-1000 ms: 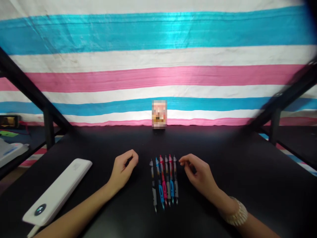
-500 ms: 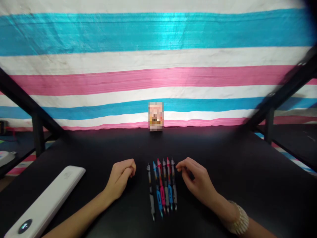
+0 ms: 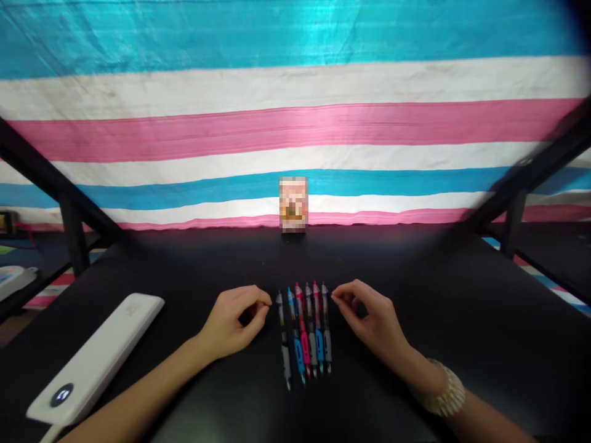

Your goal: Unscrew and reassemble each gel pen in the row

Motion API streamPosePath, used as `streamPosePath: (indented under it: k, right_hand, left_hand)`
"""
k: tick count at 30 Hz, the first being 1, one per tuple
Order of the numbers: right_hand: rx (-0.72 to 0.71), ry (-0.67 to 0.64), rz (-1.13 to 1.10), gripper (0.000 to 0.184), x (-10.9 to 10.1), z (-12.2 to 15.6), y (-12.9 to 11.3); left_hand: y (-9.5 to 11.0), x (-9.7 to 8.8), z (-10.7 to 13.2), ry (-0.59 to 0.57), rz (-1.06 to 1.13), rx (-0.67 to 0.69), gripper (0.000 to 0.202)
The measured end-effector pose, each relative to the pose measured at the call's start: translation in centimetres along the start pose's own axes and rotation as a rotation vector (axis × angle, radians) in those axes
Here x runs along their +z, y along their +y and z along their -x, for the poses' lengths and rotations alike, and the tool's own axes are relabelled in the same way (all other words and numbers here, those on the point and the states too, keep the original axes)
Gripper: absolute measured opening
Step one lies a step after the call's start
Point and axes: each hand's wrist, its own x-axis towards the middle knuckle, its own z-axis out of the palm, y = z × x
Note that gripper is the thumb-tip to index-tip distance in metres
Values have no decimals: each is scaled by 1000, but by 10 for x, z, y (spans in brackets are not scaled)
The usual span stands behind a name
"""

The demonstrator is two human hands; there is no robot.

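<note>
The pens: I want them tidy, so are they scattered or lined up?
Lined up: the pens lie side by side in a neat row between the left hand and right hand.

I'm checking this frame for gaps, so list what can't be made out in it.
- Small box at the table's far edge, head view: its face is pixelated, so the print is unreadable.
- White device: the frame's bottom edge cuts off its near end.
- Left hand and right hand: curled fingers hide whether the fingertips touch the pens.
- Pen markings: too small to read.
</note>
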Motion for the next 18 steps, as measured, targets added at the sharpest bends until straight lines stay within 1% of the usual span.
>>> streamPosePath:
  k: [2,5,7,10,14,18]
  right_hand:
    - [19,-15,-6,9,-1,0,-1]
    - [32,-31,-10,18,-2,0,-3]
    - [28,-37,-17,23,-2,-1,-5]
    - [19,-38,-31,25,-2,-2,-7]
    - [27,-40,-33,28,-3,-3,-8]
    - [24,-53,-60,26,-6,-3,-12]
  left_hand:
    - [1,-2,-3,-113,-4,64,19]
    - [2,-5,-5,-321,-48,173,23]
    - [3,-6,-5,-387,-86,209,22]
    - [3,-2,-4,-403,-156,232,22]
    - [2,6,-2,-333,-257,267,22]
    - [-4,7,-2,-296,-331,297,26]
